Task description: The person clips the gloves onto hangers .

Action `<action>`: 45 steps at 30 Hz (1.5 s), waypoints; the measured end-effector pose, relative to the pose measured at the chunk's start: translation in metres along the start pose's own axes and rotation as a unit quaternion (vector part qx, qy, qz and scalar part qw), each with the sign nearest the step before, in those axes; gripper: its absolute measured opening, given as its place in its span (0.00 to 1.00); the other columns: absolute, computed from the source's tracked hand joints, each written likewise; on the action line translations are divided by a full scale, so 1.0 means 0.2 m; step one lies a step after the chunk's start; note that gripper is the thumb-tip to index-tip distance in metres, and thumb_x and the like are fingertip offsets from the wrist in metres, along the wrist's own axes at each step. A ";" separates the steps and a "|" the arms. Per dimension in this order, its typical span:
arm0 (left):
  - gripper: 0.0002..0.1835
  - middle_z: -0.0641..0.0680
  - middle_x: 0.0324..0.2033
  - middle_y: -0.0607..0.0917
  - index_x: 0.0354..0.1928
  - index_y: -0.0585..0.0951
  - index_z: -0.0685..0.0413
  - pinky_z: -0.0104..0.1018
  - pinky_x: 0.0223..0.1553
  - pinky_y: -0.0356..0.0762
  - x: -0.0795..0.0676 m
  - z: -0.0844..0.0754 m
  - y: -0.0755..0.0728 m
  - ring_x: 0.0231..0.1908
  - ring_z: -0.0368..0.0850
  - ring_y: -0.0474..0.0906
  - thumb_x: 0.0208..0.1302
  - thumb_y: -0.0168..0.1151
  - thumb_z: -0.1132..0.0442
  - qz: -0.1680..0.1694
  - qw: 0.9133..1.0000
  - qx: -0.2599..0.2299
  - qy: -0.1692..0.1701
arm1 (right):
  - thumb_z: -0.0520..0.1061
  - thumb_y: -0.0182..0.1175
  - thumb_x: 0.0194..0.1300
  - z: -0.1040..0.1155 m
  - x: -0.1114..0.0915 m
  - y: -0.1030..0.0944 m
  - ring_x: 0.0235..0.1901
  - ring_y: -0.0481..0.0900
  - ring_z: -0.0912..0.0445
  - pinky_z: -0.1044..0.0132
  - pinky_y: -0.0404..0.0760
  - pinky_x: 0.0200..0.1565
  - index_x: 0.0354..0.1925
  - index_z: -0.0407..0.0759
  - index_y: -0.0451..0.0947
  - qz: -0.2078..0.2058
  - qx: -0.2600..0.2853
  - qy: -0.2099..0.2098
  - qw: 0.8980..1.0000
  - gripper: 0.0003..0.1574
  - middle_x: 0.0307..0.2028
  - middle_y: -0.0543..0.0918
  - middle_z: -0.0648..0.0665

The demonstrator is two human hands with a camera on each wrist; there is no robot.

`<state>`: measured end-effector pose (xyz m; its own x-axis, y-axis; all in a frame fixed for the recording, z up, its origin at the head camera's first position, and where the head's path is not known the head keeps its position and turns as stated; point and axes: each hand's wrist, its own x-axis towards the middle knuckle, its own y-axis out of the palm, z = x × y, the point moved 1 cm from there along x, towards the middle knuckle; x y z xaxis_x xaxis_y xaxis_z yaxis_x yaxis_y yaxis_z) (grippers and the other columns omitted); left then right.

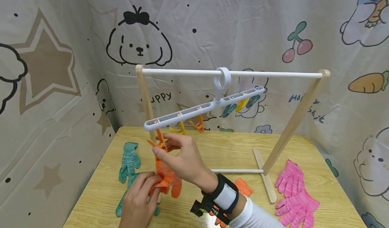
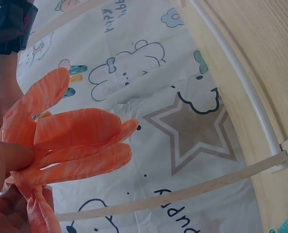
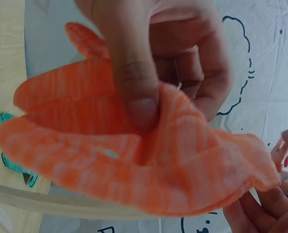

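Note:
My left hand [image 1: 139,199] pinches an orange knit glove [image 1: 167,177], whose fingers hang downward. Thumb and fingers of my right hand [image 1: 182,157] hold an orange clothespin [image 1: 160,142] under the near left end of the white hanger [image 1: 182,116]. Right beneath that clothespin is the glove's cuff; I cannot tell whether its jaws grip the fabric. In the right wrist view my left thumb presses on the glove [image 3: 183,160], and the clothespin [image 3: 283,158] shows at the right edge. The left wrist view has the glove's fingers [image 2: 76,131] spread out.
The hanger's ring loops over the white rod [image 1: 273,74] of a wooden stand [image 1: 285,136]. Yellow, orange and teal clothespins [image 1: 229,109] hang along it. Teal gloves [image 1: 129,160] lie left, pink gloves [image 1: 296,194] right. Another orange glove [image 1: 243,186] is partly hidden behind my right forearm.

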<state>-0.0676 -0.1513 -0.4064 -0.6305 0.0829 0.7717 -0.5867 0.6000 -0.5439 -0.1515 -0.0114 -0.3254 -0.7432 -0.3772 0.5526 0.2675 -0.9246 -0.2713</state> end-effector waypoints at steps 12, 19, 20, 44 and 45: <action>0.14 0.51 0.37 0.80 0.36 0.82 0.52 0.36 0.27 0.77 0.00 0.00 0.00 0.33 0.43 0.77 0.44 0.71 0.69 0.008 1.000 0.001 0.010 | 0.58 0.66 0.53 0.04 0.02 0.00 0.18 0.73 0.65 0.72 0.69 0.18 0.41 0.46 0.80 -0.021 -0.052 0.019 0.998 0.22 0.17 0.78 0.55; 0.09 0.51 0.36 0.80 0.35 0.82 0.52 0.36 0.25 0.77 0.00 -0.01 -0.01 0.32 0.44 0.78 0.59 0.63 0.55 0.017 1.000 0.002 -0.001 | 0.61 0.66 0.51 0.06 0.03 0.00 0.13 0.70 0.69 0.74 0.64 0.14 0.40 0.48 0.79 -0.023 -0.103 0.010 0.994 0.23 0.15 0.77 0.59; 0.08 0.51 0.36 0.79 0.35 0.82 0.52 0.36 0.25 0.77 0.01 -0.01 -0.01 0.32 0.43 0.78 0.58 0.64 0.55 0.018 1.000 0.004 -0.002 | 0.61 0.65 0.52 0.06 0.03 0.00 0.13 0.70 0.70 0.74 0.63 0.13 0.39 0.48 0.79 -0.022 -0.106 0.009 0.994 0.22 0.15 0.77 0.59; 0.19 0.52 0.37 0.80 0.35 0.82 0.54 0.38 0.29 0.78 0.01 -0.02 -0.02 0.34 0.46 0.77 0.68 0.47 0.48 -0.002 0.999 -0.017 0.030 | 0.49 0.53 0.68 0.04 0.08 -0.06 0.24 0.77 0.62 0.68 0.75 0.24 0.37 0.39 0.83 0.050 0.014 -0.020 0.998 0.18 0.26 0.85 0.50; 0.19 0.52 0.37 0.80 0.35 0.82 0.54 0.38 0.29 0.78 0.01 -0.02 -0.02 0.34 0.46 0.77 0.68 0.47 0.48 -0.001 0.999 -0.018 0.030 | 0.49 0.52 0.68 0.05 0.08 -0.06 0.23 0.77 0.62 0.68 0.75 0.24 0.37 0.39 0.83 0.053 0.020 -0.017 0.998 0.18 0.26 0.85 0.50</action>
<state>-0.0654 -0.1503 -0.4009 -0.5969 0.1290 0.7919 -0.5681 0.6290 -0.5307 -0.1615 -0.0073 -0.3056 -0.6891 -0.4735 0.5486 0.3681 -0.8808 -0.2979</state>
